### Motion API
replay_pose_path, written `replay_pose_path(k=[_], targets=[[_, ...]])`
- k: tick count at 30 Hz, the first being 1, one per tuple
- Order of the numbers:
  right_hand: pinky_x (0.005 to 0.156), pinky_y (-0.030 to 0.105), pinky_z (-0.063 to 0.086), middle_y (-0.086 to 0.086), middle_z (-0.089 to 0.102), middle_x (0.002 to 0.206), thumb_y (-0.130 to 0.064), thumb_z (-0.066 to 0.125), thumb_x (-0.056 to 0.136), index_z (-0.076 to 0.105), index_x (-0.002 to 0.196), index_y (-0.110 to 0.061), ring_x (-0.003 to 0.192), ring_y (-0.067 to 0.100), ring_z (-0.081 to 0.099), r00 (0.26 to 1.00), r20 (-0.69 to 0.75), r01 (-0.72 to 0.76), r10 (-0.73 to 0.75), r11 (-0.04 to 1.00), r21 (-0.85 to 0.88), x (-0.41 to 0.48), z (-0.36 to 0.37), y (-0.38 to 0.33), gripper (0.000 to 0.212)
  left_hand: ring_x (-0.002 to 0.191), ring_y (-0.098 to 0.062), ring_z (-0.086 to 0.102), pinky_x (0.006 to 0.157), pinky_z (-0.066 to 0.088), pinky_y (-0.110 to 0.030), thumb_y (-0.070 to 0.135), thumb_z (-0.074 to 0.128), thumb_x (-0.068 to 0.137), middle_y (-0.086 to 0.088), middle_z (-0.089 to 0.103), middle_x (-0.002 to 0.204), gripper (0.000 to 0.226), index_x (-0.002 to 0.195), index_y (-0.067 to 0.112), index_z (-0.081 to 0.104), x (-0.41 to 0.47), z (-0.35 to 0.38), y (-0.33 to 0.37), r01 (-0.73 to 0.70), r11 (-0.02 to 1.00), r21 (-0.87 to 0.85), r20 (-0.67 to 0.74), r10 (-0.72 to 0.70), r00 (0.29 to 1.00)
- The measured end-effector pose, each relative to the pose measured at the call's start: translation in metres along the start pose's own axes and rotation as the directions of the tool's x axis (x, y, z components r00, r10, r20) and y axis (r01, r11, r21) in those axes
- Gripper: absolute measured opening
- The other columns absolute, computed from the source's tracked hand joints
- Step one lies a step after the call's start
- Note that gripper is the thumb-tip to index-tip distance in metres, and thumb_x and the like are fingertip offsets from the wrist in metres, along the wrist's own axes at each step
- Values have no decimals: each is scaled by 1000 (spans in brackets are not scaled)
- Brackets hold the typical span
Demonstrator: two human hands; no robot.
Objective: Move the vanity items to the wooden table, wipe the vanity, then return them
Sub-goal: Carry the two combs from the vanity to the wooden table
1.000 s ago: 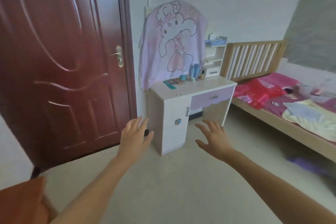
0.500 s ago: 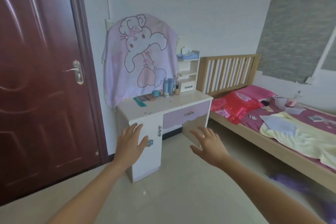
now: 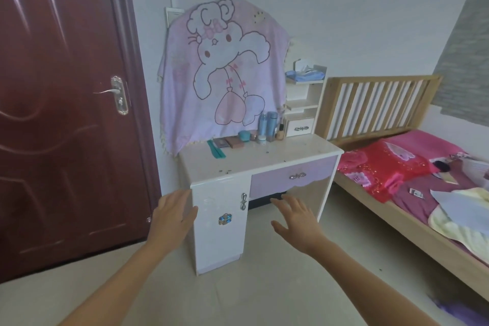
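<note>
A white and lilac vanity [image 3: 267,159] stands against the wall, its mirror draped with a pink cartoon cloth [image 3: 225,71]. Along the back of its dusty top lie a teal comb [image 3: 215,152], flat palettes [image 3: 230,142], a teal jar [image 3: 244,136], two blue bottles [image 3: 267,123] and a foundation bottle [image 3: 280,133]. My left hand [image 3: 172,216] and my right hand [image 3: 297,219] are held out in front of the vanity, below its top, fingers spread and holding nothing. The wooden table is not in view.
A dark red door [image 3: 60,114] fills the left. A wooden bed [image 3: 383,106] with red and pink bedding stands to the right of the vanity. A small white shelf unit [image 3: 304,103] with blue cloth on top sits on the vanity's right rear. Pale floor lies before me.
The view has come closer to the vanity and shifted right, so the door takes less of the frame. Both hands stay spread and bare in front of me.
</note>
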State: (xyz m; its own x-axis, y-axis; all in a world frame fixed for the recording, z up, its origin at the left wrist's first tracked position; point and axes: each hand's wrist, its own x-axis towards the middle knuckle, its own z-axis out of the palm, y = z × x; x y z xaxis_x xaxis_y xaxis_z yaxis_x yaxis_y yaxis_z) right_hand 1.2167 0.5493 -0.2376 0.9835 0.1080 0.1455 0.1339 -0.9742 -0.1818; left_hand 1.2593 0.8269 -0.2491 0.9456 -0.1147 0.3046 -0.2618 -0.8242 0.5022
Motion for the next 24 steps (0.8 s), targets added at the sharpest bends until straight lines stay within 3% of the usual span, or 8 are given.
replay_pose_path(k=[3,7,10,16,24], targets=[[111,37,21,3,20,151,-39,43,93,23,143,-27,138,21,19,1000,-15,1,-2,999,-45,55,-9,19,55,127,-29,31,97,31,-41,57,25,78,-4,44,136,73,130,11,44,54,6,-9,-1,1000,-14,-41,0,999],[109,39,24,5,25,149,-37,46,92,26,142,-25,136,24,23,998,-40,-44,42,998,-49,131,-18,46,55,125,-32,33,100,31,-43,32,44,93,-10,45,136,47,133,8,41,134,29,-20,14,998,-53,-77,-18,997],[108,36,26,5,30,147,-36,47,92,29,141,-23,135,24,26,996,-61,-70,71,997,13,175,-4,65,54,130,-30,29,106,27,-41,27,46,94,-9,39,142,47,137,10,37,179,63,-28,54,996,-75,-37,-57,998],[108,30,25,2,30,145,-36,45,93,25,142,-26,134,20,27,982,130,-140,134,989,39,225,59,108,54,134,-28,27,109,24,-38,25,47,93,-8,35,145,50,139,11,34,227,129,-50,141,988,-59,88,-135,987],[103,30,31,5,34,142,-31,48,93,29,141,-23,129,22,33,990,127,-73,56,989,131,351,78,156,52,135,-26,26,110,24,-38,27,45,94,-6,34,146,49,139,11,33,325,173,-49,209,978,5,44,-209,977]])
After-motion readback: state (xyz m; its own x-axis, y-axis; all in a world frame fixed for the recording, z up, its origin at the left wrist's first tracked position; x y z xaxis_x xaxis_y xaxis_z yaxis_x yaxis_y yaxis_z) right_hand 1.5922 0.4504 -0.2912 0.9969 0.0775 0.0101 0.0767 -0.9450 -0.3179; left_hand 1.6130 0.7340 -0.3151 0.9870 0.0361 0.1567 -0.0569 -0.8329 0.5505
